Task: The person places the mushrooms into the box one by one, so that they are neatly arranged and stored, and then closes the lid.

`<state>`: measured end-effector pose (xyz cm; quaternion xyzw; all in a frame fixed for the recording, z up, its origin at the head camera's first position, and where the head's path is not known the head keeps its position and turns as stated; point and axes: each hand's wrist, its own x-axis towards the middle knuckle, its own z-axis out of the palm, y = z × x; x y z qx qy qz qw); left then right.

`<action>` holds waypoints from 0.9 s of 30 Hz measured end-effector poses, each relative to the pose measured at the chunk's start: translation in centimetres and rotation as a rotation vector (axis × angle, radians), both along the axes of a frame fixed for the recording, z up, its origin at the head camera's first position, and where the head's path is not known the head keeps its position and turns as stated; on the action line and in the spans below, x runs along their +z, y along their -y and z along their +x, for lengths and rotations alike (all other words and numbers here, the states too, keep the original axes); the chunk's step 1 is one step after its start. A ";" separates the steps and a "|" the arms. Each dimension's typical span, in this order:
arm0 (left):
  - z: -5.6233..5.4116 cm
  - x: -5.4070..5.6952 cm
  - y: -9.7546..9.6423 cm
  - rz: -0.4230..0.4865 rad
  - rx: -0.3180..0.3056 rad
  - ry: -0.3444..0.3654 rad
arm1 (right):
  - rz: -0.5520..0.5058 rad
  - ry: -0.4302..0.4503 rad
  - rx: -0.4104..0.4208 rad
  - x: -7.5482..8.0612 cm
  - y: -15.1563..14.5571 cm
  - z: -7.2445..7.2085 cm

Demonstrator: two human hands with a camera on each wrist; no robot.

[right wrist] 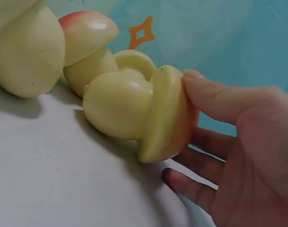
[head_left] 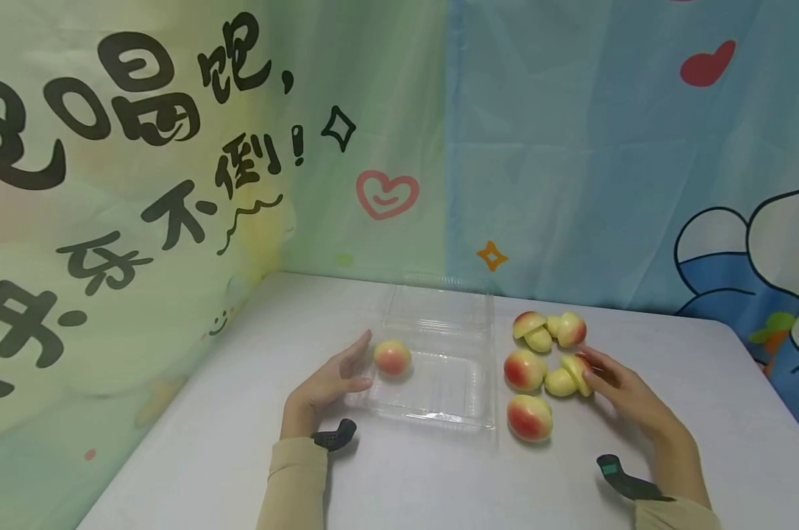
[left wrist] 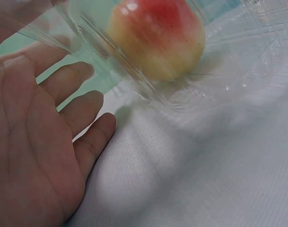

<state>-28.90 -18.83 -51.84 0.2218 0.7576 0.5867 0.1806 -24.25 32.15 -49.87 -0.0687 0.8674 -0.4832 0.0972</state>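
My right hand (head_left: 631, 394) grips a toy mushroom (right wrist: 117, 106) by its cap, thumb above and fingers behind it. Its pale yellow stem points left and the cap is flushed red. At the left side of a clear plastic box (head_left: 432, 419) is my left hand (head_left: 327, 383), palm toward the wall and fingers loosely extended. In the box's left part sits one mushroom (head_left: 393, 359), red and yellow cap toward me, seen through the clear wall in the left wrist view.
Several more toy mushrooms lie right of the box: one (head_left: 524, 369) beside the gripped one, one (head_left: 530, 418) nearer me, and two behind, a left one (head_left: 530, 324) and a right one (head_left: 572, 329). The box's clear lid (head_left: 435, 305) lies open toward the printed curtain (head_left: 572, 162).
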 end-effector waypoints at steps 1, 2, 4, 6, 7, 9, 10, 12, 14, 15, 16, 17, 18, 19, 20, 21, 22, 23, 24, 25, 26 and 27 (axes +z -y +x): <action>0.0 0.1 0.0 -0.001 -0.001 0.003 | 0.005 -0.002 0.010 0.0 -0.1 0.0; 0.1 0.3 -0.1 -0.003 -0.002 0.006 | -0.002 -0.010 0.026 -0.1 -0.2 0.1; 0.5 1.1 -0.2 -0.009 -0.008 0.007 | -0.033 -0.028 0.071 -0.3 -0.3 0.0; 0.9 1.9 -0.3 -0.012 -0.013 0.010 | -0.068 -0.043 0.108 -0.5 -0.3 0.0; 1.1 2.2 -0.3 -0.012 -0.015 0.011 | -0.093 -0.049 0.128 -0.5 -0.3 -0.1; 1.5 2.9 -0.4 -0.007 -0.017 0.009 | -0.123 -0.050 0.153 -0.6 -0.3 -0.1; 1.6 3.0 -0.4 -0.007 -0.016 0.010 | -0.121 -0.048 0.152 -0.6 -0.3 -0.1; 1.7 3.1 -0.4 -0.002 -0.015 0.012 | -0.116 -0.044 0.158 -0.5 -0.3 -0.1; 1.7 3.0 -0.4 0.002 -0.013 0.013 | -0.099 -0.036 0.157 -0.4 -0.2 0.1; 1.7 3.0 -0.4 0.001 -0.011 0.013 | -0.088 -0.029 0.157 -0.3 -0.2 0.2; 1.5 2.5 -0.4 0.002 -0.009 0.009 | -0.079 -0.025 0.158 -0.2 -0.2 0.2; 1.2 2.0 -0.3 0.005 -0.009 0.003 | -0.059 -0.019 0.156 0.0 -0.3 0.3; 1.0 1.5 -0.2 0.010 -0.008 -0.002 | -0.034 -0.013 0.154 0.2 -0.2 0.4; 0.7 1.1 -0.1 0.012 -0.006 -0.009 | -0.011 -0.006 0.154 0.3 -0.2 0.4; 0.5 0.7 0.0 0.013 -0.005 -0.014 | 0.011 0.004 0.151 0.5 -0.2 0.5; 0.3 0.3 0.1 0.011 -0.004 -0.020 | 0.034 0.011 0.148 0.6 -0.2 0.5; 0.2 0.0 0.1 0.011 -0.003 -0.023 | 0.055 0.015 0.146 0.7 -0.2 0.5; 0.2 0.1 0.1 0.009 -0.003 -0.018 | 0.078 0.026 0.138 0.9 -0.2 0.6; 0.3 0.4 0.0 0.007 -0.003 -0.012 | 0.091 0.035 0.136 1.1 -0.2 0.7; 0.4 0.7 -0.1 -0.001 -0.003 -0.008 | 0.100 0.042 0.131 1.2 -0.3 0.8; 0.6 1.1 -0.2 -0.005 -0.004 -0.002 | 0.117 0.051 0.124 1.4 -0.3 0.9; 0.8 1.5 -0.3 -0.008 -0.008 0.000 | 0.131 0.052 0.121 1.5 -0.4 1.0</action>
